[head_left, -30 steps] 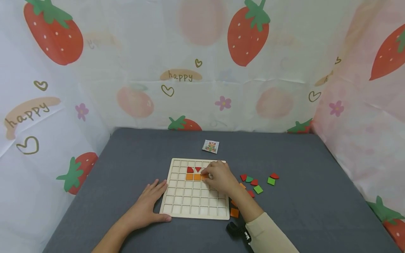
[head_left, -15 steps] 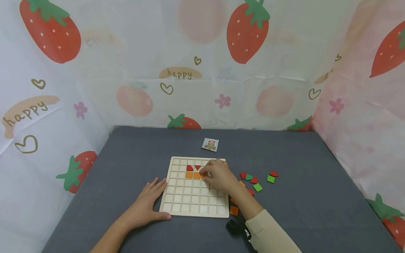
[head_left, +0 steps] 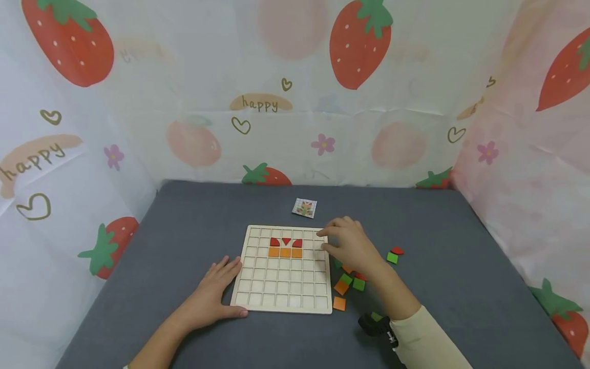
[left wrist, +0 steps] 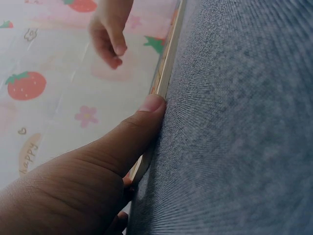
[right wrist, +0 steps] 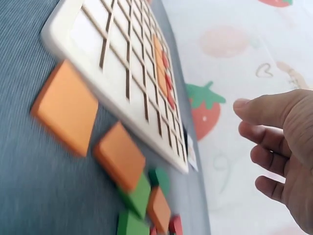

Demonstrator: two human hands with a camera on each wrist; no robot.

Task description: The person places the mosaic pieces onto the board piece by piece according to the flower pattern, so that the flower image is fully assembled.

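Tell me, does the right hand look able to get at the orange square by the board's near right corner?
Probably yes. The right hand looks empty, and the orange square lies uncovered beside the board; just a few low tiles lie between.

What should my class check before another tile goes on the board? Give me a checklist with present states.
1. Left hand touching the board: ok.
2. Right hand empty: ok, no tile visible.
3. Three orange tiles side by side: ok.
4. Three red tiles in the row beyond: ok.
5. Loose tiles lying separately: not ok, some touch.
6. Pattern card readable in detail: cannot tell, too small.
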